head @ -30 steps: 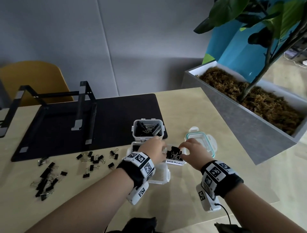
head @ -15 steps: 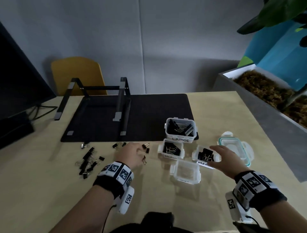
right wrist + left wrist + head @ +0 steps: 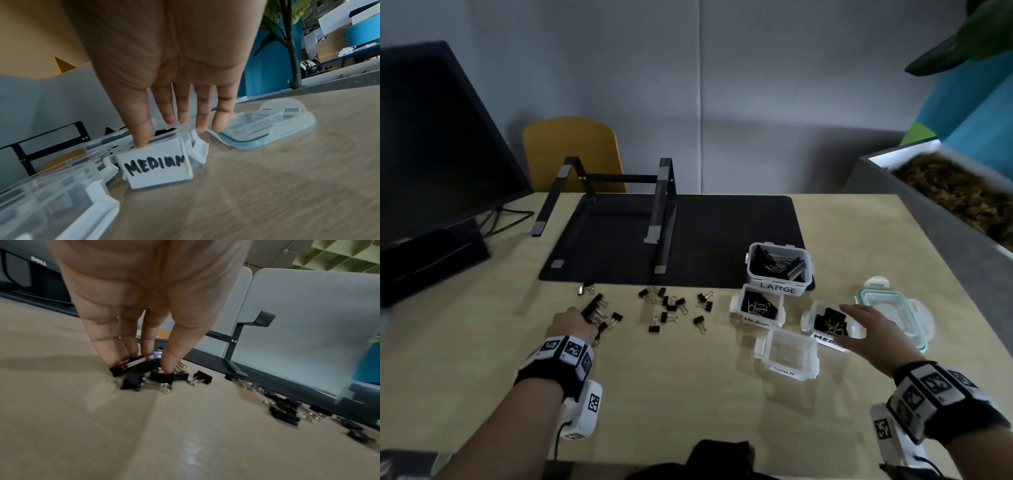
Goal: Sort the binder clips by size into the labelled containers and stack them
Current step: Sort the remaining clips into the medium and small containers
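Left hand [image 3: 570, 323] has slid left onto the far clip pile [image 3: 599, 313], fingers bunched, tips touching it; right hand [image 3: 873, 332], fingers spread, rests on the medium box [image 3: 810, 317]. Still sorting: next pinch one, carry it over

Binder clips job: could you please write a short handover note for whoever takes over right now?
Left hand: touches the left clip pile, nothing lifted.
Right hand: open, thumb on the right Medium container rim.
Done: clips in the LARGE container and both Medium ones, including the other Medium container.
Left: loose clips on the table; Small container looks empty; nothing stacked.
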`<state>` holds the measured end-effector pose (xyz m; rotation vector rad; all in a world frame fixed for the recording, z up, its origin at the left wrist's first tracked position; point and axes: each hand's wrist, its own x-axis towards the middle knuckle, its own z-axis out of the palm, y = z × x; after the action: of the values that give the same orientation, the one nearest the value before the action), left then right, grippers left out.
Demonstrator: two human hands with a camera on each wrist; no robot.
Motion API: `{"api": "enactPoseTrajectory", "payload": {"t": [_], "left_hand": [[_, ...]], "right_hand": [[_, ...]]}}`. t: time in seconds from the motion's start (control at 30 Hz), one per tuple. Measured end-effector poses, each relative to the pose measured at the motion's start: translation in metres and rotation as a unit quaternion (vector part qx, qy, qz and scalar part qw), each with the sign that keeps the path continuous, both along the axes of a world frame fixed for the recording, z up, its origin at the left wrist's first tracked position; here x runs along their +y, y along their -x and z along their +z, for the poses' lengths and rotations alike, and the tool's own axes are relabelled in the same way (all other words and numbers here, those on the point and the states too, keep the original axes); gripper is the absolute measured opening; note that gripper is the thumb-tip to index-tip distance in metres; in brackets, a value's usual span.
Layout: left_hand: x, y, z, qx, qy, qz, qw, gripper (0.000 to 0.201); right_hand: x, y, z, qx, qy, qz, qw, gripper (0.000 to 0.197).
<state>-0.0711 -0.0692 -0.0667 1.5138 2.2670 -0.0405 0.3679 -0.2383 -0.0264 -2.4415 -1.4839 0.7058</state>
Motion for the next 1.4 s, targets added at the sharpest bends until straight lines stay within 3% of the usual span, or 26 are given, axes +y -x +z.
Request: {"api": "enactPoseTrajectory", "payload": {"t": [0.2,0.4,0.53,0.83,1.03,1.23,1.4], "left_hand": [[-0.004,-0.004,0.006,-0.022,0.000,-0.011,1.000,0.018],[-0.013,-0.017,0.016,-0.098,-0.083,-0.028,0.991,0.004],[-0.018,-0.042,0.026,-0.139,-0.099,-0.091,0.981,0.011],[-0.049,-0.148,0.051,-0.265,-0.081,-0.298,0.913,0.014],[-0.062,-0.216,0.053,-0.324,-0.035,-0.415,0.849,0.015],[-0.068,-0.274,0.050,-0.329,0.007,-0.468,0.820,0.019],[-0.068,-0.304,0.039,-0.303,0.020,-0.498,0.812,0.024]], "right_hand": [[-0.001,0.000,0.001,0.008,-0.001,-0.007,1.000,0.063],[-0.002,0.000,0.002,0.020,-0.003,-0.006,1.000,0.063],[-0.002,-0.001,0.002,0.025,-0.005,-0.002,1.000,0.064],[-0.001,-0.006,0.000,0.029,-0.009,0.010,0.999,0.064],[-0.002,-0.008,-0.001,0.038,-0.014,0.011,0.999,0.065],[-0.002,-0.010,-0.004,0.042,-0.020,0.011,0.999,0.065],[-0.002,-0.011,-0.006,0.037,-0.023,0.011,0.999,0.067]]}}
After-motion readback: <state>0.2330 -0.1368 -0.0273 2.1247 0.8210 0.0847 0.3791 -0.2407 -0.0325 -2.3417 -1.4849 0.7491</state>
